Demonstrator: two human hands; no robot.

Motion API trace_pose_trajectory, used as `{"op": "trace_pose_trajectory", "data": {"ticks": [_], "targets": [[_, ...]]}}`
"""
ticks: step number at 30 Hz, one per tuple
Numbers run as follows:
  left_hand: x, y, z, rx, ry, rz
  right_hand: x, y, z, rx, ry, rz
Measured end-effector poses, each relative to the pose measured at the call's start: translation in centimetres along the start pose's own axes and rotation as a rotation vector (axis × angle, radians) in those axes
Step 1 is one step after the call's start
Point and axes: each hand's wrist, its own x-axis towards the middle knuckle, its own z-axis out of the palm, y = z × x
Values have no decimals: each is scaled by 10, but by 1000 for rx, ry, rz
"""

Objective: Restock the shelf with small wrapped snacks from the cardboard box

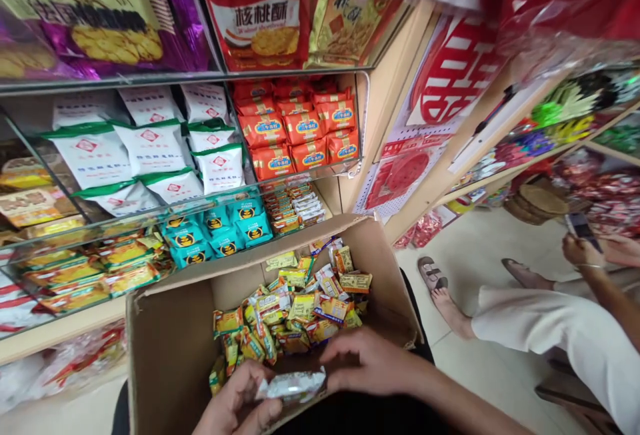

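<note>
My left hand (245,395) pinches one end of a small packet in a shiny silver-white wrapper (294,385), held low over the near side of an open cardboard box (165,348). Just right of that packet is my right hand (370,362), its thumb and fingers apart; the thumb is close to the packet's other end, and I cannot tell whether it touches. Inside the box lies a loose heap of small snack packets (290,315) in yellow, orange and green wrappers.
Behind the box rises a shelf with clear dividers, holding white-and-green bags (150,148), red packets (305,122) and teal packets (220,232). To the right, a person in light trousers (530,315) sits holding a phone (583,230). A wooden post (395,102) borders the shelf.
</note>
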Motion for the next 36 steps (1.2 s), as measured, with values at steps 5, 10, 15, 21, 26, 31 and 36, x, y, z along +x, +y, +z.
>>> {"op": "trace_pose_trajectory", "data": {"ticks": [5, 10, 15, 21, 26, 31, 36], "targets": [[0, -27, -48, 336, 313, -66, 31, 22, -20, -530, 123, 94], [3, -44, -47, 523, 238, -187, 72, 25, 5, -635, -13, 36], [-2, -50, -22, 480, 213, -153, 95, 26, 22, -698, -51, 91], [-3, -46, -23, 364, 171, -116, 107, 26, 21, -693, -20, 95], [7, -47, -20, 347, 171, -67, 131, 22, 36, -678, 35, 25], [22, -49, -21, 339, 397, -30, 127, 7, 36, -653, 61, -46], [32, -12, -19, 83, 413, -86, 93, -20, 30, -295, 9, -142]]}}
